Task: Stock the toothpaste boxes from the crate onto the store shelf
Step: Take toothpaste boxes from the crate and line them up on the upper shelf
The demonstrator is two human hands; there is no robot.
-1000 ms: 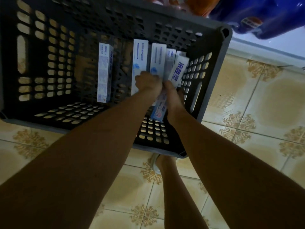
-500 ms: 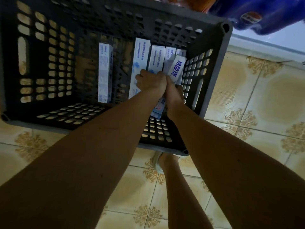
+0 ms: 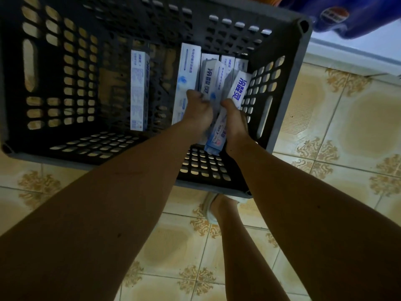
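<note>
A dark slotted plastic crate (image 3: 284, 88) stands on the tiled floor. Several white and blue toothpaste boxes lie in its right half. One box (image 3: 139, 90) lies alone near the middle. Both my hands reach down into the crate. My left hand (image 3: 198, 111) grips a box (image 3: 209, 79) that is tilted up out of the row. My right hand (image 3: 234, 122) holds another box (image 3: 237, 88) with large blue characters, its lower end (image 3: 214, 139) sticking out between my wrists. A flat box (image 3: 186, 77) lies just left of my left hand.
Yellow patterned floor tiles (image 3: 347, 131) surround the crate. A white ledge (image 3: 355, 55) runs along the upper right, with blue packaged goods (image 3: 351, 16) above it. My foot in a white shoe (image 3: 209, 210) stands just below the crate's near corner.
My left hand has closed on a box from the row and tilted it upward. The right hand still holds its box, shifted slightly right. The crate looks closer.
</note>
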